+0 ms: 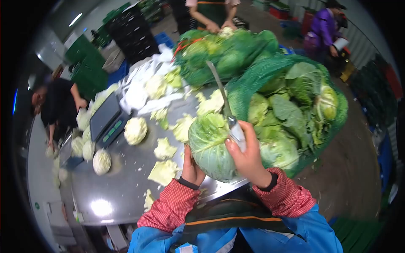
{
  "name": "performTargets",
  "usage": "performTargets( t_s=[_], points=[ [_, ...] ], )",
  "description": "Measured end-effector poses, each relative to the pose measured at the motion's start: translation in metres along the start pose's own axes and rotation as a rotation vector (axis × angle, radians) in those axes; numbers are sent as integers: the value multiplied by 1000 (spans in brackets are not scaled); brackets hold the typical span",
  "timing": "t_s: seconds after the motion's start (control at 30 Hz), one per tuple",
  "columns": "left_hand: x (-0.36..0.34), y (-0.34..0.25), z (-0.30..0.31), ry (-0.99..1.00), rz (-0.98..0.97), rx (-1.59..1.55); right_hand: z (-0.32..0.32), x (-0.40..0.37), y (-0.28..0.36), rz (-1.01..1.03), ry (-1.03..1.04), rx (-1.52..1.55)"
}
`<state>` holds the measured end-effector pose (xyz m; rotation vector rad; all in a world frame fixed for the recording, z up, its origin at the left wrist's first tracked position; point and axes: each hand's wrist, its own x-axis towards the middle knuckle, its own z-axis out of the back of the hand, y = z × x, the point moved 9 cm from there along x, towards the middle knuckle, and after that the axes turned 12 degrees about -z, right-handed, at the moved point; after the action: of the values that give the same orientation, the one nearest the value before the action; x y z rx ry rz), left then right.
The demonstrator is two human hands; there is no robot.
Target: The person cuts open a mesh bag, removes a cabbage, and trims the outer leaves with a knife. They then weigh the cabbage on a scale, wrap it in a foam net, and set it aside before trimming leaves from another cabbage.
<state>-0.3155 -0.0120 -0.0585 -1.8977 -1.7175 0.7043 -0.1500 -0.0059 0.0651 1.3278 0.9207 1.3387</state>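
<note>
Both hands work one cabbage (209, 145) at the near edge of the steel table (122, 189): the left hand (192, 166) cups it from 7 o'clock, palm pressed on it, and the right hand (249, 158) is clenched round a knife (219, 90) at its 3 o'clock, blade pointing to 12. Trimming looks underway; the next cut needs the left hand kept clear

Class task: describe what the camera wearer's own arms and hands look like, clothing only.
The left hand and right hand are bare, without gloves. Each forearm wears a red checked sleeve cover with a dark band at the wrist. Above these come bright blue jacket sleeves.
</note>
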Motion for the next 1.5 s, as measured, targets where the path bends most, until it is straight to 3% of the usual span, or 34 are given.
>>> performTargets(
  t_s=[0.07, 0.17, 0.2, 0.23, 0.3, 0.33, 0.37, 0.4, 0.43, 0.53, 0.67, 0.73, 0.8, 0.9, 1.1, 1.2, 1.5],
  points=[
    [-17, -11, 55, -90, 1, 28, -49, -3, -38, -189, 175, 50],
    [-53, -2, 138, -393, 218, 162, -112, -14, -141, -332, 350, 123],
    [-49, -1, 156, -355, 120, 68, -122, -25, -166, -617, 409, 296],
    [-48, -9, 158, -357, 152, 109, -134, -41, -185, -902, 453, 471],
    [-50, -24, 158, -369, 215, 174, -146, -50, -192, -910, 455, 504],
    [-55, -55, 173, -520, 116, 596, -152, -52, -196, -917, 471, 531],
    [-52, -84, 139, -511, -40, 659, -159, -51, -199, -919, 485, 562],
    [-41, -95, 131, -314, -218, 893, -162, -51, -196, -935, 475, 552],
    [-35, -100, 115, -101, -392, 1113, -164, -50, -192, -915, 482, 570],
    [-27, -109, 107, -146, -335, 1498, -157, -43, -172, -883, 524, 657],
    [-27, -110, 139, -291, -303, 1056, -135, -52, -185, -790, 605, 334],
    [-35, -116, 145, -340, -297, 1232, -137, -63, -196, -548, 601, -1],
    [-39, -123, 148, -366, -304, 1442, -136, -75, -206, -605, 760, -318],
    [-30, -116, 149, -363, -412, 1200, -131, -63, -197, -480, 654, -364],
    [-19, -111, 151, -420, -322, 1097, -129, -27, -108, -55, 466, -479],
    [-16, -114, 151, -474, -310, 1086, -149, -36, -122, -62, 634, -585],
    [0, -118, 160, -496, -274, 1214, -173, -21, -153, -44, 688, -873]
  ],
)
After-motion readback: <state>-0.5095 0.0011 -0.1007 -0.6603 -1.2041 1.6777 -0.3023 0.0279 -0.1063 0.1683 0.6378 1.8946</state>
